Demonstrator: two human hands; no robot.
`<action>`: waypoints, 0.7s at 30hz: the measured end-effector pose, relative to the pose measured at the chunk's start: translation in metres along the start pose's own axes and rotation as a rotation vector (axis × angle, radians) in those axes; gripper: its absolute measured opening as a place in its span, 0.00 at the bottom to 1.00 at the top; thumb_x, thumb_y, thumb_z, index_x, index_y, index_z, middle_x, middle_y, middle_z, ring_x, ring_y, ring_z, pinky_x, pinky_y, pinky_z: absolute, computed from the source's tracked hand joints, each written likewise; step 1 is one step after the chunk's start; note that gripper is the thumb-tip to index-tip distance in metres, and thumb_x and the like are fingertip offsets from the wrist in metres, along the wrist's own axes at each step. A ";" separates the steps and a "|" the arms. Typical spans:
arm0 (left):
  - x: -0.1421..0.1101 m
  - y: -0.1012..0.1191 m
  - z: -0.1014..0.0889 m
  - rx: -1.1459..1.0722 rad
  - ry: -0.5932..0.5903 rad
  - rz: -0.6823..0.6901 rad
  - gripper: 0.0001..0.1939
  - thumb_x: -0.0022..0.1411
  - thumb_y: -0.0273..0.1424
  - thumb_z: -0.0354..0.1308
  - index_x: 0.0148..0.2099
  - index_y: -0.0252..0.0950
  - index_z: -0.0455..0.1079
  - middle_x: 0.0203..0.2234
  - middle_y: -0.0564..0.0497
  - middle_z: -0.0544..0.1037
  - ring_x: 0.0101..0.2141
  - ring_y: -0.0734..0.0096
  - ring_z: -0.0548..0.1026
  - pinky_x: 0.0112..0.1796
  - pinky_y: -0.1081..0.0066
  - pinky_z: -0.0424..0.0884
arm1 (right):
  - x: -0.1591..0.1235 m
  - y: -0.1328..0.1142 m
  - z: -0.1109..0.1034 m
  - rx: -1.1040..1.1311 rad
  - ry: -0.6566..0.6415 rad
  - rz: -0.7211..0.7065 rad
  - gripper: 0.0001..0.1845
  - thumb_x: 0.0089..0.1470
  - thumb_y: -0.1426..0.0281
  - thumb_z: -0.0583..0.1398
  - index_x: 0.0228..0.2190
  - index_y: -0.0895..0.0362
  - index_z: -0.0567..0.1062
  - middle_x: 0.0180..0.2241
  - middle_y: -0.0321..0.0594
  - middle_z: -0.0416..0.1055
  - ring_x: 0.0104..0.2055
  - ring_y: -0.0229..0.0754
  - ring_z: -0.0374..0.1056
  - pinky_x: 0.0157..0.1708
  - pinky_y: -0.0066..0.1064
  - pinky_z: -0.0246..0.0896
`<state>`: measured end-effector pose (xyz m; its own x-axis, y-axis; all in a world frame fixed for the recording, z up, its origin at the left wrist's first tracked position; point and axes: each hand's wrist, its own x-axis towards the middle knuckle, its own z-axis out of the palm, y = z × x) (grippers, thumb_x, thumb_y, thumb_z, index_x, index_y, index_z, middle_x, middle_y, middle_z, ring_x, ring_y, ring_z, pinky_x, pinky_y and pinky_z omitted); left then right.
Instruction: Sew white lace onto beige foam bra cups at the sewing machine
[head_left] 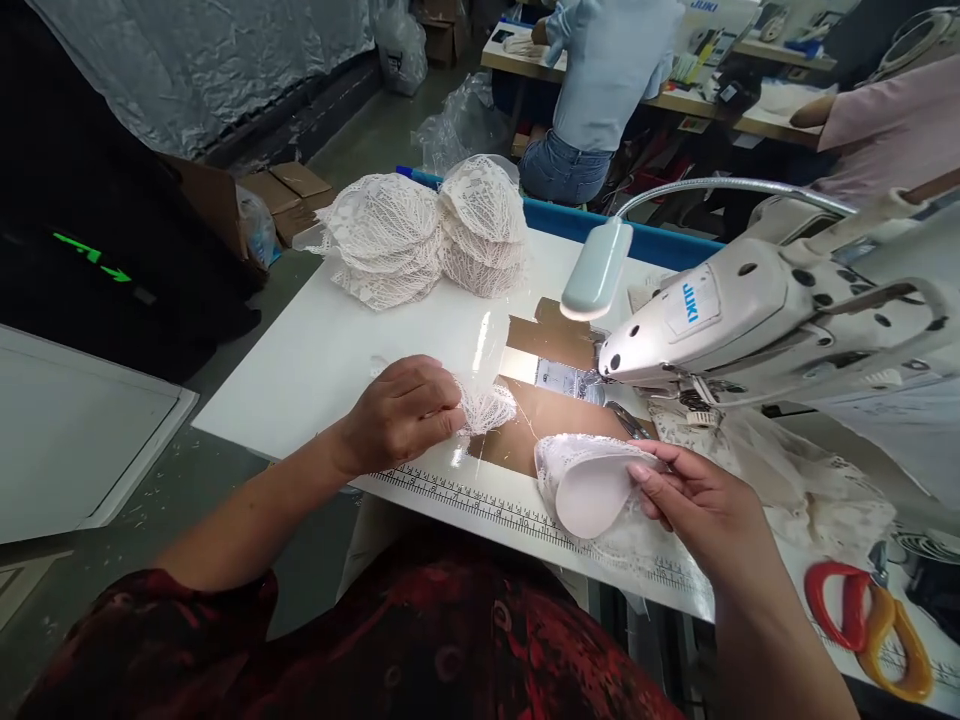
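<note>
My left hand [409, 415] is closed on the edge of a small white lace piece [487, 408], just left of the sewing machine's bed. Between the thumb and fingers of my right hand [694, 490] is a white bra cup [596, 490] with lace along its upper and left edge. Its smooth hollow side faces me. A thin thread runs between the lace piece and the cup. The cup hangs over the table's ruler strip [480, 495], near the front edge. Beyond my right hand stands the white sewing machine [697, 320].
Lace cups [390, 235] lie in two stacks at the table's back. A lamp [598, 270] hangs beside the machine head. Small snips [626, 420] lie by the needle area; red-and-yellow-handled scissors [892, 625] lie at right. More lace [817, 490] is bunched there. Two people sit beyond.
</note>
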<state>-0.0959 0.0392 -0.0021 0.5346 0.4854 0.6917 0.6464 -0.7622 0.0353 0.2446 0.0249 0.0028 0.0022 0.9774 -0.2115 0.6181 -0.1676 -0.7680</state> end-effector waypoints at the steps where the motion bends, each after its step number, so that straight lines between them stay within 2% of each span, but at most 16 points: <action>1: -0.002 -0.001 0.000 0.000 -0.016 -0.020 0.09 0.62 0.23 0.49 0.34 0.40 0.68 0.35 0.53 0.77 0.40 0.71 0.74 0.45 0.66 0.72 | 0.002 -0.005 0.003 0.035 -0.025 -0.007 0.20 0.51 0.56 0.60 0.42 0.54 0.73 0.16 0.30 0.62 0.19 0.36 0.59 0.18 0.28 0.53; 3: -0.006 -0.003 -0.001 -0.001 -0.045 -0.058 0.09 0.62 0.23 0.48 0.33 0.38 0.67 0.40 0.50 0.78 0.43 0.70 0.74 0.42 0.68 0.73 | 0.007 -0.017 0.012 0.095 -0.116 -0.036 0.16 0.52 0.58 0.60 0.39 0.55 0.72 0.16 0.30 0.63 0.18 0.35 0.59 0.17 0.27 0.53; 6: -0.015 -0.006 -0.002 -0.018 -0.063 -0.105 0.08 0.61 0.21 0.48 0.37 0.37 0.66 0.37 0.48 0.78 0.39 0.68 0.75 0.39 0.67 0.74 | 0.016 -0.040 0.028 0.156 -0.297 -0.104 0.15 0.55 0.60 0.58 0.41 0.55 0.70 0.21 0.34 0.69 0.21 0.37 0.64 0.17 0.27 0.59; 9: -0.021 -0.014 -0.008 -0.055 -0.087 -0.209 0.11 0.59 0.20 0.49 0.44 0.35 0.66 0.35 0.47 0.77 0.37 0.66 0.74 0.36 0.66 0.73 | 0.028 -0.065 0.050 0.194 -0.431 -0.233 0.11 0.58 0.62 0.54 0.39 0.54 0.70 0.33 0.42 0.74 0.31 0.42 0.71 0.26 0.34 0.69; 11: -0.021 -0.025 -0.016 -0.060 -0.107 -0.285 0.12 0.58 0.20 0.49 0.45 0.35 0.65 0.35 0.47 0.75 0.36 0.67 0.74 0.34 0.68 0.73 | 0.040 -0.083 0.068 0.147 -0.432 -0.365 0.08 0.60 0.64 0.53 0.34 0.54 0.70 0.40 0.44 0.74 0.38 0.45 0.72 0.35 0.39 0.70; 12: -0.017 -0.034 -0.022 -0.037 -0.094 -0.306 0.12 0.58 0.20 0.50 0.44 0.35 0.66 0.35 0.47 0.74 0.36 0.66 0.73 0.34 0.68 0.72 | 0.048 -0.093 0.078 0.118 -0.380 -0.449 0.07 0.60 0.66 0.53 0.33 0.54 0.69 0.41 0.45 0.74 0.41 0.46 0.71 0.39 0.41 0.69; 14: -0.005 -0.054 -0.037 0.070 0.010 -0.309 0.10 0.57 0.21 0.50 0.41 0.36 0.65 0.34 0.47 0.72 0.36 0.65 0.72 0.35 0.66 0.72 | 0.067 -0.113 0.096 0.093 -0.196 -0.642 0.05 0.59 0.69 0.52 0.32 0.53 0.67 0.46 0.45 0.72 0.49 0.47 0.68 0.46 0.43 0.66; 16: 0.014 -0.079 -0.054 0.225 0.179 -0.278 0.08 0.57 0.21 0.51 0.38 0.37 0.62 0.36 0.46 0.72 0.39 0.62 0.72 0.39 0.61 0.71 | 0.091 -0.135 0.111 0.076 0.061 -0.845 0.03 0.59 0.70 0.51 0.34 0.54 0.65 0.51 0.49 0.67 0.54 0.45 0.64 0.50 0.44 0.62; 18: 0.037 -0.105 -0.068 0.351 0.316 -0.233 0.07 0.58 0.22 0.52 0.37 0.38 0.59 0.42 0.46 0.71 0.46 0.61 0.70 0.45 0.57 0.69 | 0.117 -0.156 0.121 0.040 0.319 -1.000 0.06 0.59 0.71 0.49 0.38 0.54 0.64 0.56 0.51 0.62 0.60 0.43 0.58 0.54 0.45 0.58; 20: 0.056 -0.130 -0.072 0.423 0.354 -0.203 0.07 0.60 0.22 0.51 0.36 0.38 0.57 0.51 0.46 0.68 0.55 0.61 0.64 0.53 0.54 0.63 | 0.143 -0.172 0.125 -0.061 0.443 -1.062 0.08 0.60 0.73 0.48 0.40 0.54 0.64 0.60 0.50 0.56 0.64 0.41 0.51 0.57 0.45 0.55; 21: 0.062 -0.141 -0.070 0.439 0.320 -0.218 0.06 0.61 0.23 0.50 0.37 0.38 0.56 0.54 0.45 0.66 0.57 0.60 0.61 0.54 0.53 0.61 | 0.156 -0.176 0.125 -0.094 0.480 -1.071 0.10 0.60 0.73 0.47 0.41 0.56 0.64 0.61 0.51 0.55 0.65 0.42 0.48 0.58 0.44 0.54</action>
<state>-0.1912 0.1467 0.0862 0.2173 0.4053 0.8880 0.9245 -0.3774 -0.0540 0.0374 0.1906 0.0295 -0.2700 0.5655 0.7793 0.5399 0.7591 -0.3637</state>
